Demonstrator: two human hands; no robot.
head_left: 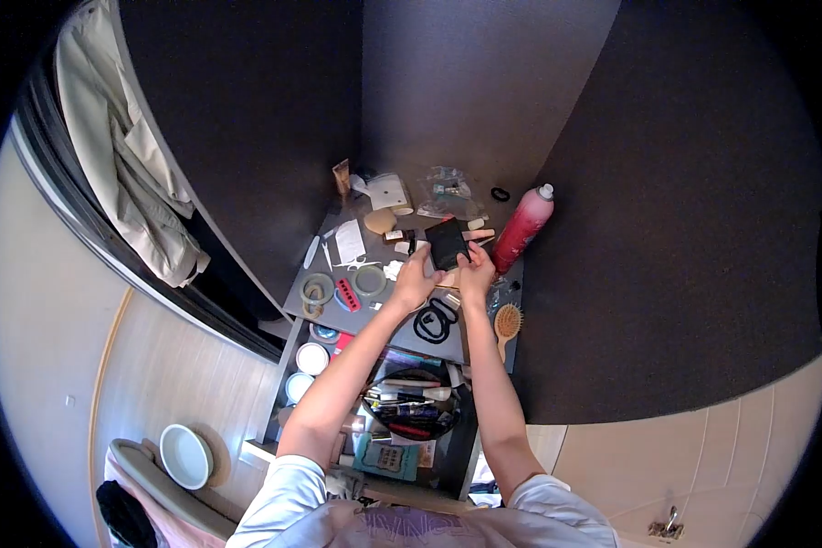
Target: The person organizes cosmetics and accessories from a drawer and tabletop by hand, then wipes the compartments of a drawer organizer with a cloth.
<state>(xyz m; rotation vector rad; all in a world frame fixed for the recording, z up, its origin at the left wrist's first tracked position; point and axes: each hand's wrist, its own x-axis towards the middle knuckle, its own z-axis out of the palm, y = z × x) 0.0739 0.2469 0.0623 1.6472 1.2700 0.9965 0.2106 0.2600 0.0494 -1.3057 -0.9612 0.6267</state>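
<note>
Both my hands are at a flat black square item over the grey tabletop. My left hand touches its lower left side, fingers bent. My right hand has its fingers closed at the lower right corner. Just right of it stands a pink spray can. A coiled black cable lies below my hands, and a hairbrush is at the right edge. To the left are a green tape-like ring, a red comb-like item and white scissors.
Below the tabletop an open drawer holds a round black pouch of brushes, white jars and a teal packet. Dark panels rise behind and on the right. A white bowl and a chair stand lower left.
</note>
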